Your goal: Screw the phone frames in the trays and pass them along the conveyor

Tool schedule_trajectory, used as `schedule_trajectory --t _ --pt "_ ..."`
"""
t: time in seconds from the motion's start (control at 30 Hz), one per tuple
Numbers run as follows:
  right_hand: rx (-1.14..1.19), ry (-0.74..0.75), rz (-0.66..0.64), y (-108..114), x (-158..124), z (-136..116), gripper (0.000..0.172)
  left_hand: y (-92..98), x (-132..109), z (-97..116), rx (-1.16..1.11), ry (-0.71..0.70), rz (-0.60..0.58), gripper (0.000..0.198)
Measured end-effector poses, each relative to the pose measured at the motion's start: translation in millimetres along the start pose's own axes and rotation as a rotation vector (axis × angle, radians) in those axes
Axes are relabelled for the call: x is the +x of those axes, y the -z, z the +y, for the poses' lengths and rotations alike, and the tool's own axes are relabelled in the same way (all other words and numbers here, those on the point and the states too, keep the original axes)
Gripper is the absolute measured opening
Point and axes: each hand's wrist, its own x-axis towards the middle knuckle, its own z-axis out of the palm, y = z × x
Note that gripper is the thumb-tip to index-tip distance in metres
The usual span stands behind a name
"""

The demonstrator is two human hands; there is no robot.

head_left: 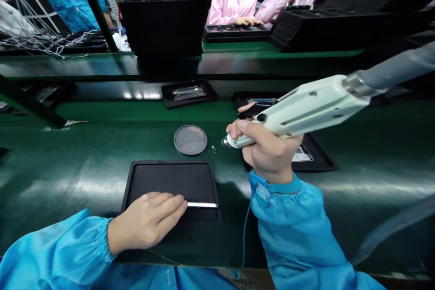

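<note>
While in the right hand point(268, 149), the white tool point(306, 108) (grey-hosed) gleams.

Just left of the right hand point(267, 149) gripping the electric screwdriver point(306, 111) sits a mesh dish point(190, 140), a tray point(188, 93) behind it; nearer and left, the left hand point(149, 222) touches a metal strip point(202, 205) in another tray point(200, 181).

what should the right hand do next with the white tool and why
Probably bring the white handheld tool over to the thin metal strip: the right hand holds its tip beside the round mesh disc, while the left hand rests against the strip on the black tray.
</note>
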Motion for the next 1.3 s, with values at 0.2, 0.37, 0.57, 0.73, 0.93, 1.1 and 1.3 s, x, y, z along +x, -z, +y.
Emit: schedule_trajectory --t 0.2,0.37,0.57,0.73,0.93,1.1,1.3 --pt "0.003 0.013 -0.022 0 0 2 0.008 0.5 -2 3 -0.026 -0.013 -0.025 0.037" --pt "0.005 0.015 -0.037 1 1 3 0.010 -1.1 -2 -2 0.006 -0.003 -0.018 0.036" --pt "-0.022 0.026 -0.043 2 1 2 0.007 -0.5 -1 -2 -0.015 0.001 -0.093 0.037" --pt "-0.023 0.017 -0.061 3 0 3 0.009 -1.0 2 -3 0.018 0.026 -0.014 0.032" --pt "-0.028 0.011 -0.050 3 0 1 0.006 -8.4 1 -10 0.040 0.068 0.126 0.019" --pt "-0.020 -0.009 -0.039 1 1 -1 0.004 -6.9 1 -9 0.028 0.067 0.114 0.020" --pt "-0.021 0.023 -0.045 1 1 0 0.008 -2.7 2 -5 -0.018 0.061 0.039 0.027"
